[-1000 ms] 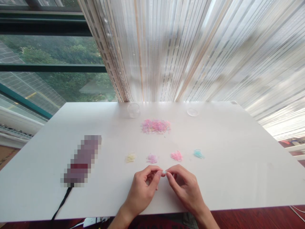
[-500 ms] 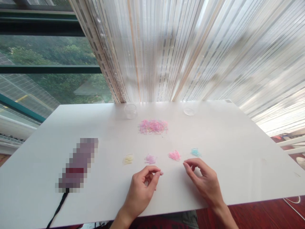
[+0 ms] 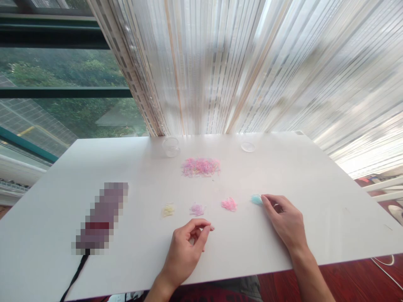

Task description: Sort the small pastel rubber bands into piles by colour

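My left hand (image 3: 189, 247) is pinched above the table's near part, below the purple pile (image 3: 197, 209); something tiny and pale shows at its fingertips, too small to name. At the right edge of the small blue pile (image 3: 256, 199) are the pinched fingertips of my right hand (image 3: 285, 218); whatever they hold, if anything, is too small to tell. A pink pile (image 3: 229, 204) lies between the purple and blue ones, and a yellow pile (image 3: 168, 209) is leftmost. Farther back sits a larger mixed heap (image 3: 200, 167) of thin pink, purple and yellow pieces.
Behind the heap stand a clear round container (image 3: 171, 147) and, to the right, a clear round lid (image 3: 248, 146). A blurred-out purple object (image 3: 102, 216) with a black strap lies on the white table (image 3: 141, 184) at left. Striped curtains hang behind.
My right hand has moved right and away from me, from below the blue pile to its right edge. My left hand keeps its pinch in nearly the same place. The view has shifted slightly.
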`<act>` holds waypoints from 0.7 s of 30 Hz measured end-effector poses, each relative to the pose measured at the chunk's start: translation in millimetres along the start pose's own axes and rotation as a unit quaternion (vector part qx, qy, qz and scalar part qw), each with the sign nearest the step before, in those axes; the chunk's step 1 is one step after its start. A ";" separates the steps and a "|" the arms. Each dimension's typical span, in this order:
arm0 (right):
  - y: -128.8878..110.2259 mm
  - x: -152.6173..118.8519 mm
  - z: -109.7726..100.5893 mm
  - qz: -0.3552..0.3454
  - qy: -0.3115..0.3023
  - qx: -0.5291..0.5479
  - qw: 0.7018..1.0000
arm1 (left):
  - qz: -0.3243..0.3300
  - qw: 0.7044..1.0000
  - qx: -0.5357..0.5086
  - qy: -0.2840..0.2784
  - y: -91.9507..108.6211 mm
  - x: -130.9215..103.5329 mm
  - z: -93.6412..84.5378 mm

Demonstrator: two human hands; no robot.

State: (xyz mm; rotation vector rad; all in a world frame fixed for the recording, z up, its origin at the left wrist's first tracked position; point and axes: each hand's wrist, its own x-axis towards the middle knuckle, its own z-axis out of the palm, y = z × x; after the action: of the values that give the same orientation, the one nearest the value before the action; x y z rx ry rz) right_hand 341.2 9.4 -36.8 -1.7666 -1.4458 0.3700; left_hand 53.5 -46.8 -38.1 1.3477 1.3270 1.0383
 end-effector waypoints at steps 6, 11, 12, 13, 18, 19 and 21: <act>-0.9 -0.6 0.8 -0.007 -0.008 -0.014 1.000 | 0.002 1.000 0.000 0.000 0.9 -0.4 0.1; 3.4 -1.5 -0.7 -0.002 0.006 -0.008 1.000 | -0.001 1.000 -0.010 0.001 1.2 -0.4 -0.3; 2.6 -3.2 -1.6 -0.005 0.013 -0.005 1.000 | -0.003 1.000 -0.013 0.001 1.2 -0.5 -0.5; 0.5 -5.8 -2.3 -0.010 0.022 0.000 1.000 | -0.007 1.000 -0.017 0.001 1.2 -0.7 -0.6; -32.1 -33.9 4.2 -0.097 -0.016 0.072 0.993 | -0.025 0.999 -0.027 -0.005 0.4 -0.6 -0.7; -41.6 -40.9 8.8 -0.128 -0.053 0.091 0.986 | -0.026 0.999 -0.028 -0.006 0.2 -0.5 -0.7; -59.5 -53.4 20.6 -0.182 -0.106 0.134 0.968 | -0.023 0.999 -0.030 -0.009 -0.3 -0.4 -0.9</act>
State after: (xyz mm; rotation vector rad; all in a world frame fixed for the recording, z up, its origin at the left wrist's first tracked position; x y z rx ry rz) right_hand 270.7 -30.3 -20.1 -1.2448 -1.7415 0.5430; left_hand 52.6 -47.2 -38.1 1.2727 1.2976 1.0239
